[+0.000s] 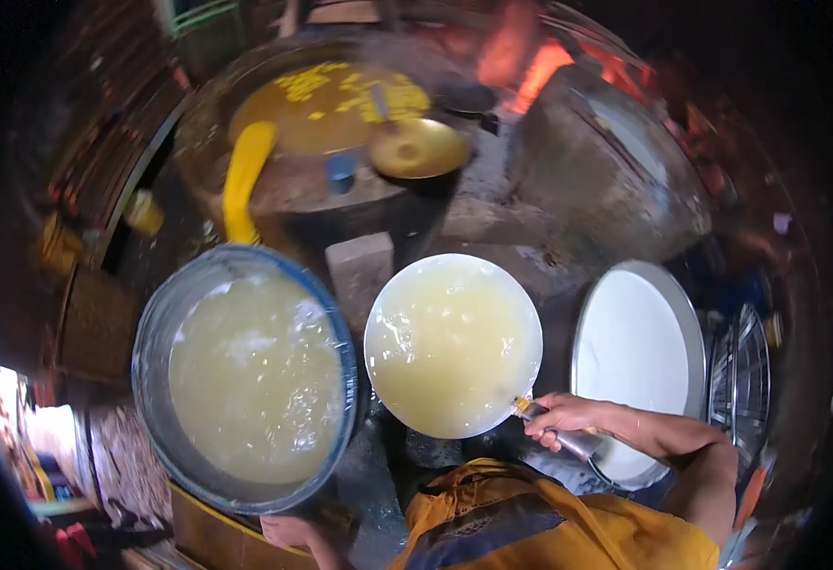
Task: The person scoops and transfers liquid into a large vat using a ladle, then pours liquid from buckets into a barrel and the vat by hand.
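Observation:
My right hand (559, 423) is closed around the handle (578, 444) of a round pan (372, 332). Cloudy, pale yellow liquid (454, 337) fills most of that pan. To its left is a large tub with a blue-grey rim (348, 380), holding similar pale liquid with shiny patches on its surface. My left hand (288, 532) is closed at the near rim of this tub, its fingers partly hidden. Right of the pan, beyond my right forearm, a wide metal basin (684, 332) contains smooth white liquid.
Ahead, a big built-in vat (236, 104) holds brown liquid with floating yellow pieces. A yellow-handled tool (244, 180), a blue cup (340, 173) and a shallow gold-coloured pan (421, 152) are at its edge. Fire (540, 74) glows behind. A wire rack (741, 380) stands at right.

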The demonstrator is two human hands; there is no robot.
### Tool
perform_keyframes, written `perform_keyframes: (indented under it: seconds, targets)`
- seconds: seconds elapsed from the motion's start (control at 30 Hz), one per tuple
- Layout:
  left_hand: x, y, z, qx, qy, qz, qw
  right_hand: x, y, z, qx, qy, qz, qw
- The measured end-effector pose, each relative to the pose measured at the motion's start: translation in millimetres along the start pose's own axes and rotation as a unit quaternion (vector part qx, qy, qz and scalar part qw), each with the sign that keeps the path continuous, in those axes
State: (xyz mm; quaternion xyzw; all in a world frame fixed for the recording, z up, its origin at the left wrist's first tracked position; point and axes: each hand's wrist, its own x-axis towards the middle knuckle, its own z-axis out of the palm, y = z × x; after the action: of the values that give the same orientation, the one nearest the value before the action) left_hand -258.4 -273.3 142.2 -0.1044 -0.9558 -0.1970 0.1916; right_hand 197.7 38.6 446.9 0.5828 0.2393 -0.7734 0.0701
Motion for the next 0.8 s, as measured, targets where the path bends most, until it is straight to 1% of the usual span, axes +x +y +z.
perform_keyframes:
  seconds: [0.03,0.1,0.13,0.17,0.2,0.27,0.3,0.33,0.37,0.4,0.5,0.6,0.67,0.73,0.8]
  targets:
    - [-7,9,-3,0.049,-0.004,0.028,0.998,-6,13,-23,-0.001,-0.018,-0.025,1.000]
    - [-34,31,-12,0.147,-0.003,0.084,0.986,-11,40,-74,0.007,-0.018,-0.045,0.999]
    - [-45,40,-11,0.149,-0.007,0.077,0.986,-15,52,-95,0.012,-0.018,-0.054,0.998]
    - [-55,47,-9,0.152,-0.010,0.072,0.986,-23,63,-113,0.017,0.008,-0.067,0.998]
    - [-68,48,-11,0.158,-0.015,0.068,0.985,-21,78,-140,-0.056,0.005,-0.082,0.995]
    - [-102,58,-8,0.242,-0.042,0.186,0.951,-31,107,-181,-0.030,0.029,-0.109,0.993]
    - [-120,57,-6,0.287,-0.052,0.241,0.926,-27,127,-204,-0.015,0.067,-0.098,0.993]
    - [-139,47,7,0.261,-0.064,0.232,0.935,-32,140,-223,0.031,0.059,-0.108,0.992]
    - [-159,51,5,0.237,-0.091,0.244,0.936,-29,157,-244,0.025,0.053,-0.105,0.993]
    - [-180,59,-3,0.203,-0.139,0.252,0.936,-28,173,-265,0.017,0.048,-0.104,0.993]
    - [-233,74,-26,0.114,-0.284,0.269,0.913,-31,217,-308,0.097,0.090,-0.089,0.987]
    - [-257,90,-40,0.051,-0.396,0.270,0.876,-18,270,-345,0.134,0.014,-0.225,0.965]
    - [-263,107,-45,0.023,-0.453,0.259,0.853,12,306,-362,0.140,0.023,-0.327,0.934]
    - [-262,125,-48,0.000,-0.494,0.245,0.834,17,316,-370,0.199,0.038,-0.319,0.926]
    - [-257,141,-49,-0.020,-0.529,0.221,0.819,24,322,-382,0.306,0.046,-0.198,0.930]
